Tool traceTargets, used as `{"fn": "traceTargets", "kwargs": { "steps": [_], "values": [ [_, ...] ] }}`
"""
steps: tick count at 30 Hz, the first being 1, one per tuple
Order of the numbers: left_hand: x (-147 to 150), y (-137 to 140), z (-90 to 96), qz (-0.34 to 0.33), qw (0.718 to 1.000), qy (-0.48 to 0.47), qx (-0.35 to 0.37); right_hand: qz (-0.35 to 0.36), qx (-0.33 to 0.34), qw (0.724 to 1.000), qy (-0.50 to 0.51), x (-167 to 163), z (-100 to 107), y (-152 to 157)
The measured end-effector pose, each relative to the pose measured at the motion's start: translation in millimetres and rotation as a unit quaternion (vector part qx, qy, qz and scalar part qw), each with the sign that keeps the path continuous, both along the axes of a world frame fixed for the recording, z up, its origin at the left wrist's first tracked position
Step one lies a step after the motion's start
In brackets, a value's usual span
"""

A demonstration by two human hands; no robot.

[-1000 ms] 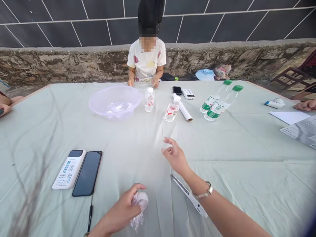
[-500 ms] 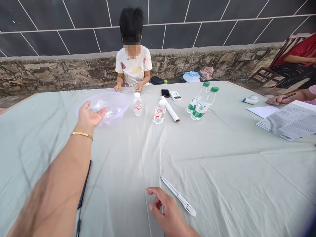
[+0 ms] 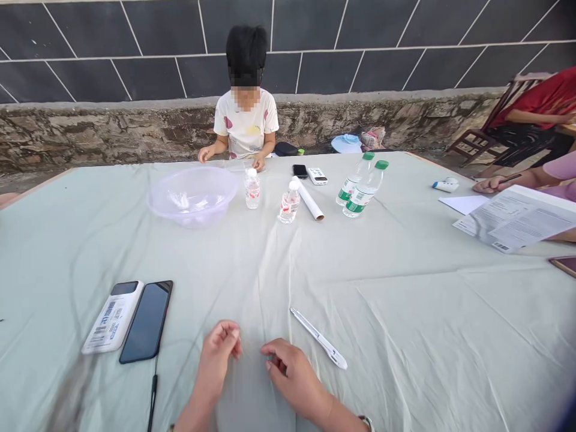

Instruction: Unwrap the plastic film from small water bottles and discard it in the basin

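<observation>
My left hand (image 3: 218, 354) is near the table's front edge, its fingers curled and thumb pressed toward the index finger. Nothing shows in it. Beside it, my right hand (image 3: 294, 375) rests with fingers bent inward and thumb close under the index finger, also with nothing visible in it. A white pen (image 3: 318, 338) lies slantwise just beyond my right hand, not touching it. Left of my hands, a dark phone (image 3: 147, 322) with a wrist strap (image 3: 153, 390) lies against a white power bank (image 3: 113, 317).
A translucent purple basin (image 3: 195, 219) holds clear plastic-looking items. Two small bottles (image 3: 288, 207), a white roll (image 3: 310, 200) and two green-capped bottles (image 3: 360, 198) stand or lie farther back. A person (image 3: 246, 120) sits opposite. At right, another person's hand (image 3: 497, 183) holds a pen by papers (image 3: 517, 219).
My left hand has drawn back from above the basin and curled its open palm, uncovering the phone and power bank. My right hand has curled a little more. The person opposite has moved a hand.
</observation>
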State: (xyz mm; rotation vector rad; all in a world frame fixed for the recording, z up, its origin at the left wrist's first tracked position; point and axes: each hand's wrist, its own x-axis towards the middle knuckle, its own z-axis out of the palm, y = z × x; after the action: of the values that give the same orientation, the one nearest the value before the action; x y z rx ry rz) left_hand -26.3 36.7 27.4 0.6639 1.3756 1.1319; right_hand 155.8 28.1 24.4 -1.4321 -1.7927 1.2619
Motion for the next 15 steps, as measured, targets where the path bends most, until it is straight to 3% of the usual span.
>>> {"fn": "traceTargets", "kwargs": {
  "steps": [3, 6, 11, 15],
  "values": [
    [9, -33, -5.4, -0.068, 0.995, 0.078, 0.003, 0.005, -0.006, 1.0, -0.01, -2, 7, 17],
    [16, -42, -14.9, -0.076, 0.984, 0.151, 0.048, -0.017, -0.004, 1.0, -0.001, -13, 13, 56],
    [25, -42, -33.2, -0.1, 0.965, 0.216, 0.11, -0.146, -0.001, 0.988, 0.044, -52, 8, 160],
    [24, -47, -42.0, -0.119, 0.968, 0.197, 0.103, -0.219, 0.012, 0.975, 0.026, -81, -3, 241]
  ]
}}
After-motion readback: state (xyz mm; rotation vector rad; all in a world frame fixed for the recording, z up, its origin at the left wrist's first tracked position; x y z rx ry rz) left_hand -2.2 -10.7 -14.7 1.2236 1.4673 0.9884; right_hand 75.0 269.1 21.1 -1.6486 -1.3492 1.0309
